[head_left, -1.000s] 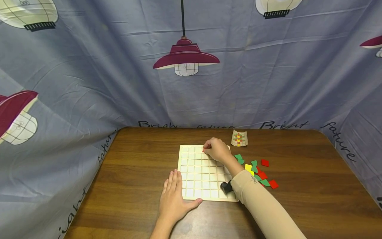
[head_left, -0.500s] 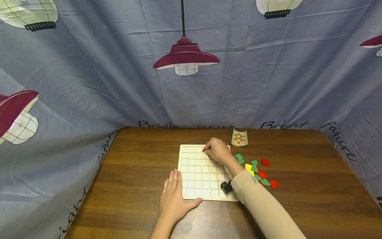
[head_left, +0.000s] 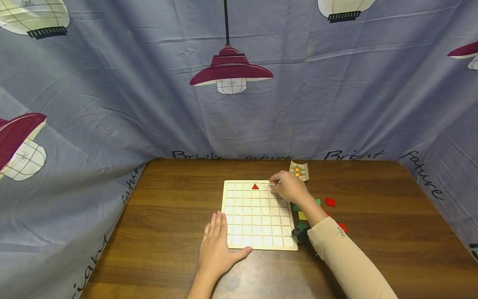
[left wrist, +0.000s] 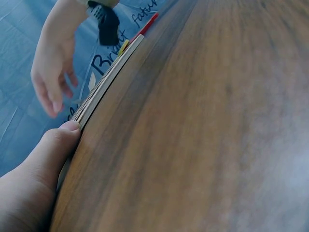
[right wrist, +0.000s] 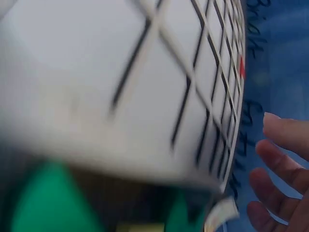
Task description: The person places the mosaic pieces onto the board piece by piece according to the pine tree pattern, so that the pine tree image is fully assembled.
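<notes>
A pale wooden grid board [head_left: 246, 220] lies on the table. One red triangle [head_left: 255, 187] sits in a cell of its far row. My left hand [head_left: 215, 251] rests at the board's near left corner, fingers straight along the left side; in the left wrist view its thumb [left wrist: 58, 145] touches the board's edge [left wrist: 108, 79]. Over the far right corner of the board hovers my right hand [head_left: 293, 189], fingers loosely bent and apart, with nothing between them. The right wrist view shows those fingers [right wrist: 282, 159] beyond the board's edge.
Right of the board lie loose pieces: a red square [head_left: 330, 202], a yellow square [head_left: 302, 216] and several green ones [head_left: 296, 208], partly hidden by my right arm. A curved pattern card [head_left: 303, 170] stands behind my right hand. Hanging cloth [head_left: 239, 124] borders the table's back.
My right hand has let go of the red triangle, now lying in the far row, and has moved right toward the board's far right corner. The left hand stays in place.
</notes>
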{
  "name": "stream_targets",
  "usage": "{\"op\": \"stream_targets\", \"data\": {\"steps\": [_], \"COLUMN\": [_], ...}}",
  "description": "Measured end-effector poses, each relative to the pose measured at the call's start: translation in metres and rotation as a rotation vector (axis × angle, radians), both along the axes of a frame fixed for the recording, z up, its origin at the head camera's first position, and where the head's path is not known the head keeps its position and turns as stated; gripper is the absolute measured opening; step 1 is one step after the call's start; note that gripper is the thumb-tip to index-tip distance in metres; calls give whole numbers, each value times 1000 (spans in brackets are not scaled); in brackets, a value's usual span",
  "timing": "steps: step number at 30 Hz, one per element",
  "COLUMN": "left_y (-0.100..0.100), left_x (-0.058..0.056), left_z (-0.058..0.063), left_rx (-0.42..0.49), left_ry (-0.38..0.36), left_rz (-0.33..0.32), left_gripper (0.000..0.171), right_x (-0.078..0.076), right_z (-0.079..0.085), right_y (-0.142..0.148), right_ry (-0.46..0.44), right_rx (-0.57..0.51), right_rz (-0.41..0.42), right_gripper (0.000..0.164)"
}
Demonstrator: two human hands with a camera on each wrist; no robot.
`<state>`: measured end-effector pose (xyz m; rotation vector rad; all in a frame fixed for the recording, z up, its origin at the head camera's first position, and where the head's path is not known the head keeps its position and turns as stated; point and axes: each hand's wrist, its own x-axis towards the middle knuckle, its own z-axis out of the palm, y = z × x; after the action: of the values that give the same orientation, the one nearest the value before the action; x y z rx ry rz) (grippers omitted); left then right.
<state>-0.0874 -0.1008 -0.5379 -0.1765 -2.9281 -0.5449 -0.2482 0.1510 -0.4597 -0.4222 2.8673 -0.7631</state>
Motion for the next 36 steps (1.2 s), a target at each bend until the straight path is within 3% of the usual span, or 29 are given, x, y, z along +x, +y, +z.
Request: {"op": "stream_targets", "data": {"steps": [6, 14, 29, 36], "left_y": [0, -1, 0, 1], "left_x": [0, 1, 0, 0], "left_z": [-1, 1, -1, 0], "left_rx": [-6, 3, 1, 5], "left_ry": [-1, 8, -22, -30], "left_rz": [2, -2, 3, 1], "left_gripper": [127, 126, 127, 127], "right_x": [6, 7, 9, 9], "right_z": [5, -6, -25, -26], "right_y": [42, 78, 91, 93], "right_ry": [-56, -108, -51, -91], "right_rx": [69, 61, -13, -82], "right_rz": [5, 47, -1, -20], "right_gripper": [32, 34, 17, 15]}}
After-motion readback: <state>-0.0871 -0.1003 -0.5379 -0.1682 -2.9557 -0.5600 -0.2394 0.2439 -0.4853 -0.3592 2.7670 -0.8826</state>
